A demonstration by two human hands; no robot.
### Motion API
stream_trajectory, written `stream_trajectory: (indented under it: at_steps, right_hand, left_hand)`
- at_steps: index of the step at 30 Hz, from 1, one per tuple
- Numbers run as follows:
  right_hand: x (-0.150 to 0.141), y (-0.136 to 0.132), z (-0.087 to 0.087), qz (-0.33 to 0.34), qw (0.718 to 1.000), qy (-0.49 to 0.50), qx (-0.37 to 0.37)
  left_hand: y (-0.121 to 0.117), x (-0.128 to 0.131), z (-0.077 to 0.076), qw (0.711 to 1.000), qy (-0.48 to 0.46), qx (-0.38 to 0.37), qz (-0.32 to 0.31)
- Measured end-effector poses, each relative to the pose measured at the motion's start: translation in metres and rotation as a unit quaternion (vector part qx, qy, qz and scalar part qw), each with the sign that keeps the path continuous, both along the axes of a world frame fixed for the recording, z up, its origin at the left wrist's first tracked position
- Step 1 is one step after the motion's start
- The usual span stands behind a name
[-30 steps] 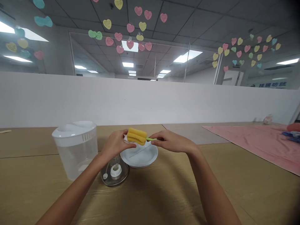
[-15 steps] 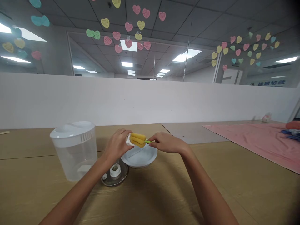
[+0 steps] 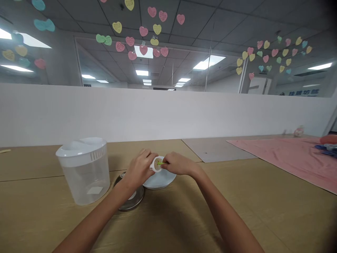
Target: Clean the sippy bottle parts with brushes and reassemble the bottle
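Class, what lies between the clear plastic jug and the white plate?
Head view: a round glass lid with a metal rim, partly under the left forearm.

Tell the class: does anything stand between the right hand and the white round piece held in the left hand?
Nothing visible does. The right hand sits directly beside the white round piece held by the left hand, and the green brush stem runs from its fingers into the piece's opening.

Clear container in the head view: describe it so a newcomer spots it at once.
On the tan desk, left of the left hand, stands a clear plastic container. It is the tallest thing there, with a white slotted top, unlike the low white plate nearby.
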State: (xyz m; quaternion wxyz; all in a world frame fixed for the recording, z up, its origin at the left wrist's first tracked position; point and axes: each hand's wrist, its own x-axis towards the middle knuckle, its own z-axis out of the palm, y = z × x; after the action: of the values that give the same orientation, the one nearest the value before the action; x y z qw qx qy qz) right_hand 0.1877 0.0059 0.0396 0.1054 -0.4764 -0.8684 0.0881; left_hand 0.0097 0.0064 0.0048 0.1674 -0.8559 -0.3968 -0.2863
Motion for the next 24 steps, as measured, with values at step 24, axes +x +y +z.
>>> stream_trajectory:
  at_steps: [24]
  right_hand:
    - [0.023,-0.013,0.020,0.007,0.999,0.029,-0.021]
  left_hand:
    - [0.031,-0.018,-0.010,0.991,-0.077,-0.067,0.084]
